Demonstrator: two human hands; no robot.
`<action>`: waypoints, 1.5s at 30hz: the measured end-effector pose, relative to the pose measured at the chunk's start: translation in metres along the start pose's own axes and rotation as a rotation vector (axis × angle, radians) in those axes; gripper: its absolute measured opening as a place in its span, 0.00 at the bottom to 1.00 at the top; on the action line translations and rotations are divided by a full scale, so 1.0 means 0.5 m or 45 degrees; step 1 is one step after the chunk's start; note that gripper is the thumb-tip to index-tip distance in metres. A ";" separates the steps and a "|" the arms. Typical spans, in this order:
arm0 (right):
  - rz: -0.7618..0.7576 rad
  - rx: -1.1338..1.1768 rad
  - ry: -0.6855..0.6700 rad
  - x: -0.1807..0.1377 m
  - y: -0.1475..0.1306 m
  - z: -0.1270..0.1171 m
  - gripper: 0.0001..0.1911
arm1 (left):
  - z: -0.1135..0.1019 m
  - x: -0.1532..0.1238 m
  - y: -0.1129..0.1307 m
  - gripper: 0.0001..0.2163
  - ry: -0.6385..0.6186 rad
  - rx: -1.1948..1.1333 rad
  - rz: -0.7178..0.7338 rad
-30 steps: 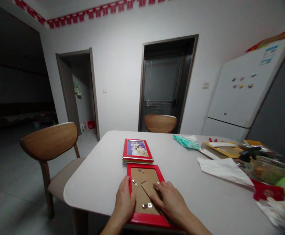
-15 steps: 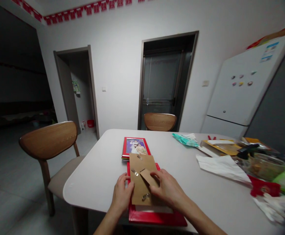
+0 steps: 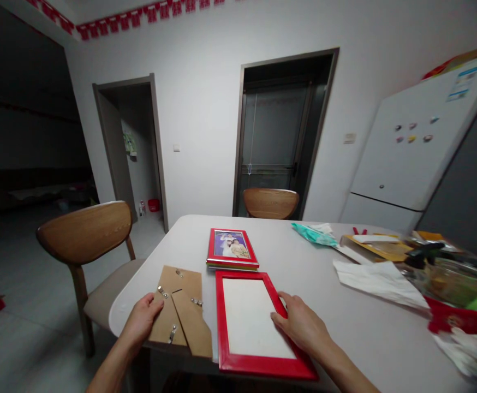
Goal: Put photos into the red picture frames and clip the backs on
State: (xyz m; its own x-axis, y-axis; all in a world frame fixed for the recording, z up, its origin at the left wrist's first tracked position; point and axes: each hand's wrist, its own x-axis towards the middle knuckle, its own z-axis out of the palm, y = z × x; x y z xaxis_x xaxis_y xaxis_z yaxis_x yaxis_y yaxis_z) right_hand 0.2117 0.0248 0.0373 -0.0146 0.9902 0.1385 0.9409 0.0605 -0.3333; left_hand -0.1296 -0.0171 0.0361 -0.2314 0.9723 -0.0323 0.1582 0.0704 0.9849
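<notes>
- At the table's near edge, the red frame (image 3: 258,322) lies face down, steadied by the right hand (image 3: 302,326) laid flat on its rim.
- Beside it, the cardboard backing (image 3: 180,317) is pinned under the left hand (image 3: 143,323), fingers loosely spread.
- Beyond, a finished framed photo (image 3: 231,249) rests on the table (image 3: 304,295).

A home dining room: white table (image 3: 173,262), wooden chairs (image 3: 83,233), fridge (image 3: 414,158), doorways.

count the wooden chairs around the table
2. One wooden chair stands at the table's left side, beyond the left hand. The other is at the far end, before the dark doorway. More may be hidden out of view.
</notes>
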 end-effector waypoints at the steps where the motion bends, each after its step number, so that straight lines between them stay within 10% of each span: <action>1: 0.004 0.001 -0.010 0.002 0.005 0.004 0.23 | -0.005 0.004 -0.005 0.12 0.045 0.050 0.004; 9: 0.229 0.647 -0.167 0.006 -0.003 -0.020 0.27 | 0.051 -0.018 0.004 0.21 0.309 0.466 0.333; 13: 0.269 1.386 -0.292 -0.026 -0.045 -0.064 0.32 | 0.178 -0.089 0.060 0.21 0.027 0.492 0.502; 19: 0.227 1.604 -0.203 -0.053 -0.103 -0.098 0.37 | 0.319 -0.171 0.140 0.27 -0.341 0.453 0.848; 24: 0.200 1.544 -0.221 -0.046 -0.073 -0.079 0.38 | 0.282 -0.159 0.161 0.19 -0.109 0.493 1.047; 30: 0.246 1.081 -0.124 -0.017 0.015 -0.039 0.31 | 0.179 -0.120 0.102 0.17 0.291 0.294 0.700; 37: 0.164 0.402 0.001 0.005 0.060 -0.004 0.24 | 0.148 -0.124 -0.016 0.18 0.219 0.428 0.527; 45: 0.051 0.071 0.055 -0.003 0.050 -0.001 0.22 | 0.154 -0.133 -0.014 0.22 0.056 0.763 0.682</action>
State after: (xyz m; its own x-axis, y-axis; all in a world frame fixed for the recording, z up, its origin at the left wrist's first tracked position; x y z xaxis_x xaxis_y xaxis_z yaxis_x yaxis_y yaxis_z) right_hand 0.2353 0.0247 0.0293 0.0389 0.9857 0.1639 0.9202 0.0287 -0.3904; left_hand -0.0416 -0.0651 0.0181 -0.0135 0.8991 0.4376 0.7436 -0.2835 0.6055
